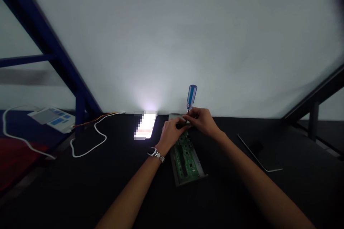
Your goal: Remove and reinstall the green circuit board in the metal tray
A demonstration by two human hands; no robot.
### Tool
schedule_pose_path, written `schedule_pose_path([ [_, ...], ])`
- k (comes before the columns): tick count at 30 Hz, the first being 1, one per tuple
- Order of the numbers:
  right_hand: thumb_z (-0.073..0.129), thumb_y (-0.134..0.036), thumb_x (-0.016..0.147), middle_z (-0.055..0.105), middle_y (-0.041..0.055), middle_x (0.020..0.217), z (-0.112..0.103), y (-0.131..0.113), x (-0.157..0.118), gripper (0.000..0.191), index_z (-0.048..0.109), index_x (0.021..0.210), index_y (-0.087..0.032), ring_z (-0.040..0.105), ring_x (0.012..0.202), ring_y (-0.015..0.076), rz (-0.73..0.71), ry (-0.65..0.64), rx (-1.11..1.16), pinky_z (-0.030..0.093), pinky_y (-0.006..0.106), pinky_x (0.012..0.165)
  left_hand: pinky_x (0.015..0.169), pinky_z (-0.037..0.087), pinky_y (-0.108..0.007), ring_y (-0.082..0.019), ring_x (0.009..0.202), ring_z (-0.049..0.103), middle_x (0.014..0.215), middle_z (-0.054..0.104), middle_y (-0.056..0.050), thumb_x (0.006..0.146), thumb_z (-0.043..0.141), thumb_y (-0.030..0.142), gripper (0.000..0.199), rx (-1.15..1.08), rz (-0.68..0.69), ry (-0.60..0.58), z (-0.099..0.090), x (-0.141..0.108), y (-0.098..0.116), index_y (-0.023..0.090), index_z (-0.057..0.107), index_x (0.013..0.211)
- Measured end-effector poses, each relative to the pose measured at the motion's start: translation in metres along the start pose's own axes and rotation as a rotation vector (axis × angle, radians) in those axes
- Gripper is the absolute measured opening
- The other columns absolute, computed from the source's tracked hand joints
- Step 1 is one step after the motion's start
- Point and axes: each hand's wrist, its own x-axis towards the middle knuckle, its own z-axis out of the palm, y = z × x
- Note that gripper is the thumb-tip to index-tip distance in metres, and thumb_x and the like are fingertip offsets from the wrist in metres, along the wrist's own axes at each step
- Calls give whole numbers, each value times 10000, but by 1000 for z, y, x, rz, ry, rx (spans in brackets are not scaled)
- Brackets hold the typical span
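A green circuit board (188, 162) lies in a long metal tray (199, 169) on the black table, running away from me. Over its far end stands a screwdriver (191, 94) with a blue and clear handle, nearly upright, its shaft pointing down. My right hand (202, 121) is closed, fingers pinched around the screwdriver just below the handle. From the left, my left hand (172, 133) reaches over the board, its thumb and fingers brought together close to the shaft's lower end. What it pinches there is hidden, as is the screwdriver's tip.
Left of the board, a brightly glowing, blurred-out screen (146, 125) lies near the wall (215, 43). A white cable (104, 137) curls across the left of the table. A dark flat panel with a pale edge (254, 154) lies to the right. Blue metal frame bars (57, 48) rise at left.
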Motion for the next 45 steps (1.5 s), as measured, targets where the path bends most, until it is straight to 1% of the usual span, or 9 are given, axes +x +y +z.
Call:
schedule_pose_path([
  [5,687,-444,795,536,-27,545,6,4,-1,356,515,609,-194,482,515,116,-4,110,-84,387,243,483,723,490,-299,-209,831,683,850,747,-11,851,667,349,138,-39,-16,-11,4,0,-3,228,731,859],
  [9,631,-412,842,699,46,783,-2,-1,-2,260,684,937,-175,623,654,164,10,-57,32,485,264,543,762,499,-315,-222,857,691,904,758,-30,884,618,310,162,-28,28,-53,3,0,-4,228,750,933],
  [12,584,-387,874,730,82,930,-11,-6,-2,335,664,1116,-171,672,717,188,64,-190,127,526,286,570,765,503,-312,-210,826,687,903,758,-31,896,599,319,194,-38,22,-100,2,0,-4,222,744,980],
  [16,628,-405,845,674,25,653,-11,-6,-2,253,683,815,-160,626,580,160,85,-98,12,464,257,526,837,497,-313,-209,910,681,971,750,-35,864,650,342,208,-97,23,-101,0,0,-1,222,721,1018],
  [20,692,-467,782,556,-20,515,1,2,-2,367,527,614,-186,519,486,124,100,64,-21,361,242,458,773,495,-295,-210,879,679,922,742,-33,794,728,379,221,-88,-25,-5,3,0,4,207,700,929],
  [25,685,-468,794,567,-12,554,7,3,-3,363,531,627,-184,523,531,128,67,122,-62,386,246,490,734,487,-289,-208,830,687,855,749,-25,859,656,344,156,-53,-40,-1,7,0,3,208,731,872],
  [31,584,-396,881,727,85,964,-11,-9,-2,321,673,1098,-176,675,749,192,45,-134,61,507,281,591,814,499,-322,-224,911,688,946,755,-41,908,586,305,192,-51,27,-78,4,0,-3,225,743,985],
  [38,670,-398,807,577,-16,559,-3,-5,-1,270,578,671,-184,522,520,128,43,52,-79,389,250,510,819,507,-308,-210,921,678,973,736,-50,786,744,353,243,-124,0,25,4,-1,0,201,703,971],
  [45,669,-401,806,500,-41,564,10,-5,-3,331,466,634,-203,428,524,105,17,180,-134,344,245,510,691,484,-275,-182,752,681,799,741,-25,832,692,300,123,-128,-50,48,8,-2,5,180,712,813],
])
